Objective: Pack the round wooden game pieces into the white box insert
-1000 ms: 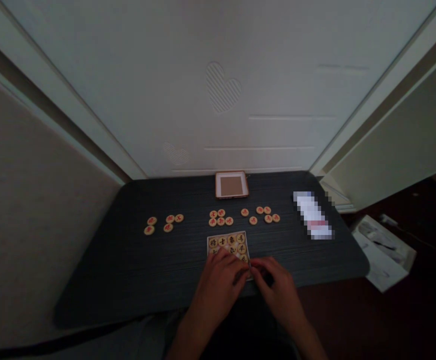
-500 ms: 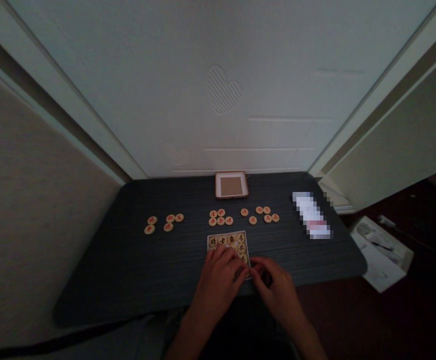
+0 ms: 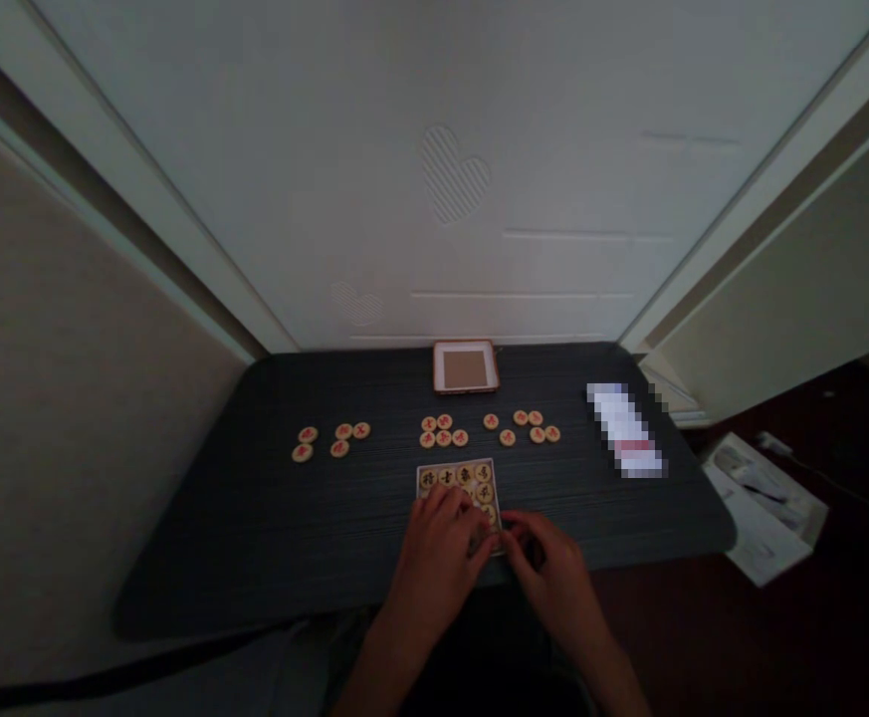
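Observation:
A shallow box (image 3: 419,470) of Chinese chess pieces lies on the table in front of me, with rows of black-marked pieces (image 3: 465,474) showing along its far and right sides. My left hand (image 3: 443,533) reaches over the box, its fingers bent down on the pieces and covering many of them. Its thumb and a fingertip come together near the box's lower right corner; what lies between them is hidden. Against the right edge of the box, my right hand (image 3: 545,558) is curled, with thumb and forefinger at that edge.
Red-marked pieces lie beyond the box in left (image 3: 342,431), middle (image 3: 444,438) and right (image 3: 537,435) groups. Against the wall stands a shallow tray-like lid (image 3: 465,345). A blurred-out flat item (image 3: 624,428) lies at the right of the dark table (image 3: 255,548). A white box (image 3: 762,538) stands beyond the table's right edge.
The whole view has shifted slightly to the right. Both hands stay at the box with almost the same finger positions, and the loose pieces have not moved on the table.

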